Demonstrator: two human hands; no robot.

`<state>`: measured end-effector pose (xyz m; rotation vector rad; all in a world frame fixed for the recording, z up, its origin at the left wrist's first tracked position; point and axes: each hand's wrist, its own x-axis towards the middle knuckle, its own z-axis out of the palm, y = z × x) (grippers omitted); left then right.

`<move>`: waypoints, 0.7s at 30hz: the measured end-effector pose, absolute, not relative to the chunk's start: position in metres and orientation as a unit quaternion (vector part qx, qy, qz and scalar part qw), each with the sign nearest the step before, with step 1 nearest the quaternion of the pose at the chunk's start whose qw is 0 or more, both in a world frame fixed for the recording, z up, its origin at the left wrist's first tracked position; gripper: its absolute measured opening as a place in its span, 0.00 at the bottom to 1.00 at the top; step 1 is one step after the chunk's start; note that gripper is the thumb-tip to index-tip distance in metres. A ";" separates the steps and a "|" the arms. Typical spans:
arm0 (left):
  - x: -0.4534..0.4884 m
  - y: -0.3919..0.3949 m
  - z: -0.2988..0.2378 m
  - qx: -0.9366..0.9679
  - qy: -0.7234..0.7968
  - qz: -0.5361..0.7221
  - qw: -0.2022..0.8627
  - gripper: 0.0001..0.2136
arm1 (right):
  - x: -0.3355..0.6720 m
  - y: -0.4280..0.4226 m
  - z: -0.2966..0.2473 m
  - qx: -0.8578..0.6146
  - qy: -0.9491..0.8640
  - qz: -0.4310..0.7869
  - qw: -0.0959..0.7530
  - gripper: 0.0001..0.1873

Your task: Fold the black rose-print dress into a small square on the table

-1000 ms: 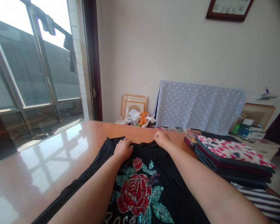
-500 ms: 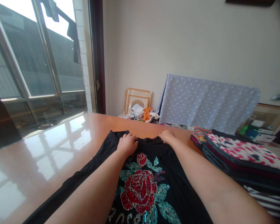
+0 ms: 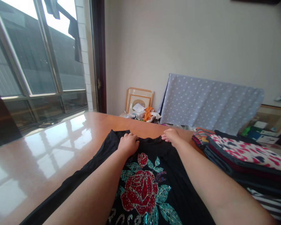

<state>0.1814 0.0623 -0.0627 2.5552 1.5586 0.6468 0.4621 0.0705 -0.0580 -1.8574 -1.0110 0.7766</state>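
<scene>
**Two hands at the neckline of a black garment (image 3: 173, 168) on a polished wooden table (image 3: 42, 156).**

The left hand (image 3: 128, 144) is curled closed, gripping a bunch of cloth at the collar, while the right hand (image 3: 172, 137) lies open, its fingers (image 3: 167, 135) stretched along the neckline. The garment lies face up at the table's near side, with a rhinestone rose (image 3: 139, 193) and teal leaves across its front (it glitters even from here). Just right of the right hand is a stack of folded clothes (image 3: 239, 156), pink print on top, with striped cloth (image 3: 267, 203) nearer the person. Farther back, a blue polka-dot cloth (image 3: 210, 103) leans against the wall, beside wooden picture frames (image 3: 138, 100) and crumpled papers (image 3: 138, 113). Dark clothes (image 3: 74, 40) hang at the window (image 3: 37, 62) on the left.
</scene>
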 end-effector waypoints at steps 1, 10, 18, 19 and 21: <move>0.181 0.063 -0.063 0.835 0.506 0.212 0.039 0.13 | 0.460 0.070 -0.058 -0.741 -0.410 0.314 0.429 0.15; 0.183 0.062 -0.060 0.828 0.513 0.218 0.060 0.18 | 0.468 0.048 -0.030 -0.722 -0.438 0.299 0.444 0.11; 0.184 0.058 -0.053 0.832 0.516 0.195 0.056 0.21 | 0.473 0.001 -0.022 -0.738 -0.444 0.339 0.378 0.05; 0.185 0.057 -0.052 0.834 0.515 0.190 0.058 0.20 | 0.471 -0.004 -0.025 -0.736 -0.447 0.349 0.370 0.05; 0.187 0.058 -0.047 0.839 0.510 0.181 0.061 0.20 | 0.468 -0.011 -0.029 -0.731 -0.454 0.360 0.361 0.04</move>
